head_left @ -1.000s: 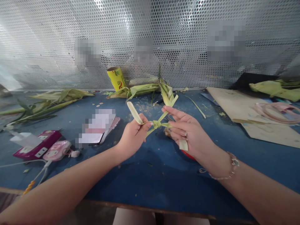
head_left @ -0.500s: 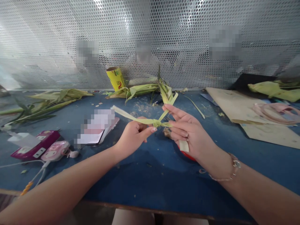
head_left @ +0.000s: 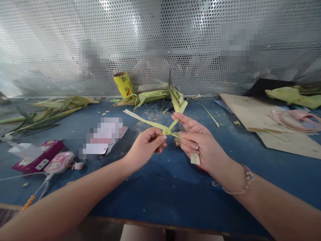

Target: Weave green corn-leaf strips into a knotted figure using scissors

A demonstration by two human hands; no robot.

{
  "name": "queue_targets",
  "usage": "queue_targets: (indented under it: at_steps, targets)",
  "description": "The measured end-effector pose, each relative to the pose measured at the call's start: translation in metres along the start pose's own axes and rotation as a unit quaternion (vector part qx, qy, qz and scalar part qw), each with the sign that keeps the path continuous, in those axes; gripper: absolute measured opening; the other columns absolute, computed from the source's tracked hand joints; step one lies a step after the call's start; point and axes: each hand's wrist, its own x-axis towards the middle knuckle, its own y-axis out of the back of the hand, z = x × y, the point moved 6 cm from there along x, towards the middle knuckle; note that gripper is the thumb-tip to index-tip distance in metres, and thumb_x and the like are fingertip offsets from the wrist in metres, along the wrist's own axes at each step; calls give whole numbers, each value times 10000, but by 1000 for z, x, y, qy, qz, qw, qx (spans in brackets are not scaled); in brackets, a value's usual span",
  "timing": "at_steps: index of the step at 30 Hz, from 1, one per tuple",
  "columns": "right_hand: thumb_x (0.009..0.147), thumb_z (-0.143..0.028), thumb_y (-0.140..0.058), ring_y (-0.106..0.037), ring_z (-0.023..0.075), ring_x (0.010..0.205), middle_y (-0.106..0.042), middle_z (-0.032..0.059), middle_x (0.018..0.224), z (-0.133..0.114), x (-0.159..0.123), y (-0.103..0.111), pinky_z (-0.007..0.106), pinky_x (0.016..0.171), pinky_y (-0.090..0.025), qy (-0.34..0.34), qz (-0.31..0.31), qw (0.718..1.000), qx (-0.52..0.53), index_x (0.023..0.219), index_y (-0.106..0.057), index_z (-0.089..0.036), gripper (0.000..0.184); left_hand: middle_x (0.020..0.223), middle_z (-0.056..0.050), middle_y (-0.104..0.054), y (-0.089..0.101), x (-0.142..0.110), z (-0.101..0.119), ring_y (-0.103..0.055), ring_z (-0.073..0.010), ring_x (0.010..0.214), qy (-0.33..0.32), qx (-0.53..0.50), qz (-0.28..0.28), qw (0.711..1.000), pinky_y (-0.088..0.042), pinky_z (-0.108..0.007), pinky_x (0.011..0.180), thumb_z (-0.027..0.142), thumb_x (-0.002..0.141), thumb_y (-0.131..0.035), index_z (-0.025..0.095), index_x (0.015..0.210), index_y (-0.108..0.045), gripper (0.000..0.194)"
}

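A knotted strip of pale green corn husk (head_left: 166,131) is stretched between my hands above the blue table. My left hand (head_left: 146,144) pinches the knot's left side between thumb and fingers. One long tail of the strip sticks out to the upper left, over that hand. Across from it, my right hand (head_left: 199,140) grips the other ends: one tail rises past the forefinger, another runs between thumb and fingers, and a broad pale end hangs below the palm. Behind the right hand, something brown and a red edge are mostly hidden.
Corn husks (head_left: 155,96) lie along the back by a tilted yellow tube (head_left: 123,85), below a perforated metal screen (head_left: 185,40). At left are more husks (head_left: 57,105), a phone (head_left: 106,137) and a purple power strip (head_left: 41,156). Cardboard (head_left: 247,113) lies right.
The knot looks tighter and the left tail has swung slightly up and right. My left fingers have shifted lower on the knot; my right hand has moved slightly left.
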Motion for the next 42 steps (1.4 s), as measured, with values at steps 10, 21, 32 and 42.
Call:
queue_targets:
  at_steps: [10,21,32,42]
  targets:
    - [722,-36,-524,-302,-74,349,-415,12,1363,4,-1,-3,170,315,-236,-23,3,1000,21,1065,-602,-292,435,521,38,-508,3,-2,3,-371,-31,450,16,-86,18,996,-238,-182,442,201,712,-628,140,684,-545,107]
    - [699,-33,-516,-278,-54,357,-468,23,1304,7,-2,-2,180,315,-224,-36,2,999,22,1098,-589,-288,479,448,72,-400,6,0,3,-303,-27,419,3,-120,26,992,-184,-179,414,176,656,-679,152,662,-583,99]
    - [704,-49,-500,-259,-47,362,-416,14,1360,5,-3,-4,182,312,-234,-31,-11,999,13,1108,-578,-298,481,409,91,-323,4,0,2,-238,-27,380,13,-120,20,992,-159,-189,390,192,659,-670,176,675,-594,79]
    - [719,-53,-500,-274,-53,356,-397,22,1375,4,-3,-6,189,315,-231,-35,-19,999,8,1114,-570,-296,469,382,103,-302,6,0,2,-212,-17,357,19,-111,28,993,-152,-185,382,194,664,-665,166,673,-603,69]
